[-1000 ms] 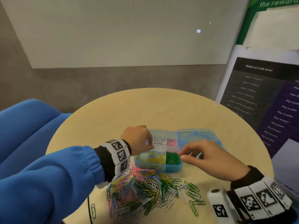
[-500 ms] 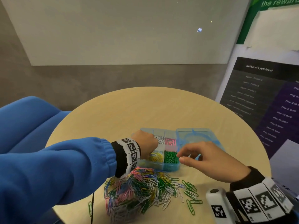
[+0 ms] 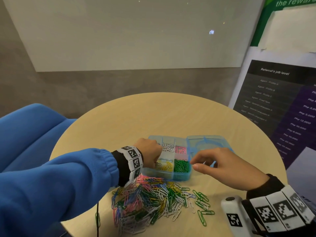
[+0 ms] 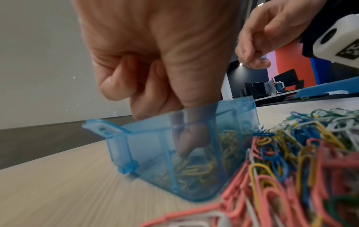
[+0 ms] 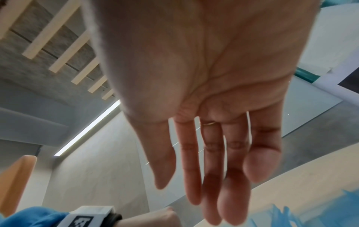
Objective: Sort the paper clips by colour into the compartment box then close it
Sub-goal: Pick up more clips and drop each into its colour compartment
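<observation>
Head view: the box point(image 3: 172, 161) sits at the table's point(image 3: 171, 117) centre, its lid point(image 3: 207, 144) swung flat open toward 3 o'clock so every compartment is reachable. White clips point(image 3: 166, 147) fill a far compartment, pink clips point(image 3: 181, 149) the one beside it, yellow clips point(image 3: 165, 166) and green clips point(image 3: 182, 165) the near ones. The unsorted pile point(image 3: 150, 197) lies just at 6 o'clock of the box, probably kept close to shorten each trip. The left hand point(image 3: 148, 154) reaches in from 9 o'clock with knuckles up, fingers dipped into the yellow compartment. The right hand point(image 3: 220, 164) hovers at 3 o'clock of the green compartment, fingers loosely bent, thumb and forefinger apart, nothing between them.

Left wrist view: through the box's blue wall the left fingertips point(image 4: 187, 142) reach down among the yellow clips, the other fingers curled back. Whether they pinch a clip or have just let one go, I cannot tell. The pile crowds in at 4 o'clock.

Right wrist view: the right hand shows its palm, fingers point(image 5: 211, 161) nearly straight and a little spread, empty; it looks free to fetch the next clip.
</observation>
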A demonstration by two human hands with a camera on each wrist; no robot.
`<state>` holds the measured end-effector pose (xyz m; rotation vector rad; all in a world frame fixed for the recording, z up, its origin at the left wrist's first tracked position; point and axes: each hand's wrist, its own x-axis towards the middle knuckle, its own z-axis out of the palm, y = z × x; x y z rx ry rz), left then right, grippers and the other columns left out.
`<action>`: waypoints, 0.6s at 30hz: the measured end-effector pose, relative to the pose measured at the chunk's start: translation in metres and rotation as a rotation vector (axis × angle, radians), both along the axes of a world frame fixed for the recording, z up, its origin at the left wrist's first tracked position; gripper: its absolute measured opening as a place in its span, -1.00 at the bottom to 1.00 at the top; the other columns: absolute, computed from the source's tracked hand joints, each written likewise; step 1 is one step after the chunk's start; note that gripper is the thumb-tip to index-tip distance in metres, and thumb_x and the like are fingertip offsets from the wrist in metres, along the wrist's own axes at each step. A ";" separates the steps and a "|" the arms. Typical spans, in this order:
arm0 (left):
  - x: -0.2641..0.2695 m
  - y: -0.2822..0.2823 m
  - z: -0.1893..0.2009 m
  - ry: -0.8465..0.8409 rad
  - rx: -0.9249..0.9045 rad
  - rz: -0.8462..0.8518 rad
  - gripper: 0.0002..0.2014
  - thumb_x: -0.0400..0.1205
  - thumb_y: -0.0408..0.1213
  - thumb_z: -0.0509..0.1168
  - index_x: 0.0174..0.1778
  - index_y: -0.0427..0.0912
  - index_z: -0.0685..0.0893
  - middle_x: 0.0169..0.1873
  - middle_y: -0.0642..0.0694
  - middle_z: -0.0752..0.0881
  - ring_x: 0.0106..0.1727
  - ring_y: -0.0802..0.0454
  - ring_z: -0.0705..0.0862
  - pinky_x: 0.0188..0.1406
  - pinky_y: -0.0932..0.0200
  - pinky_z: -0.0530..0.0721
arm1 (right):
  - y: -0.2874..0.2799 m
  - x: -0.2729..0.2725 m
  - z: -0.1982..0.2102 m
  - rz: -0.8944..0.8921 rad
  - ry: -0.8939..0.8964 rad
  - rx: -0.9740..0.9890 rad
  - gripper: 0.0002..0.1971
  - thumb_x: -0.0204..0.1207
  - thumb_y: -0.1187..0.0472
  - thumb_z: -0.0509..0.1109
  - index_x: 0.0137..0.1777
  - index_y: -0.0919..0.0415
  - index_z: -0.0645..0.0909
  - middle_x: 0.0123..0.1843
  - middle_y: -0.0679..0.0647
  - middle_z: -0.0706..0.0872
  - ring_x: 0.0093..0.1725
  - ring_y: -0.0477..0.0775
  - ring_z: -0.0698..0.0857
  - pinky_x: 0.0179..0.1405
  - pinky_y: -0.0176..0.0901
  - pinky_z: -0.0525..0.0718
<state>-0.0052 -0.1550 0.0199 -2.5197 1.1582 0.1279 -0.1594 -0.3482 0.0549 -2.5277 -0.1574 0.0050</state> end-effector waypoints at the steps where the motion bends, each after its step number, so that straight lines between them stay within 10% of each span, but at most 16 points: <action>1: 0.001 0.002 -0.001 0.011 -0.021 0.008 -0.84 0.57 -0.13 0.39 -0.06 -0.08 0.82 -0.10 -0.11 0.79 -0.12 -0.16 0.75 -0.29 0.14 0.57 | 0.000 0.000 0.000 0.000 0.001 0.000 -0.90 0.58 0.00 0.40 -0.01 -0.11 0.75 -0.11 -0.20 0.78 -0.08 -0.28 0.65 -0.12 -0.49 0.55; 8: 0.017 0.016 0.009 0.166 -0.256 0.118 -0.83 0.54 0.00 0.46 -0.05 0.03 0.80 -0.45 0.19 0.52 -0.25 0.04 0.61 -0.36 0.20 0.51 | -0.007 0.000 0.000 0.004 0.025 -0.036 -0.86 0.58 -0.04 0.37 0.03 -0.13 0.73 -0.08 -0.17 0.77 -0.05 -0.26 0.65 -0.09 -0.45 0.57; 18: 0.032 0.022 0.025 0.367 -0.448 0.168 -0.81 0.56 -0.08 0.49 -0.07 -0.11 0.85 -0.59 0.14 0.50 -0.55 0.21 0.43 -0.52 0.33 0.37 | -0.007 0.002 -0.003 0.017 0.053 -0.038 -0.85 0.58 -0.06 0.37 0.05 -0.13 0.73 -0.09 -0.15 0.78 -0.09 -0.19 0.69 -0.10 -0.38 0.60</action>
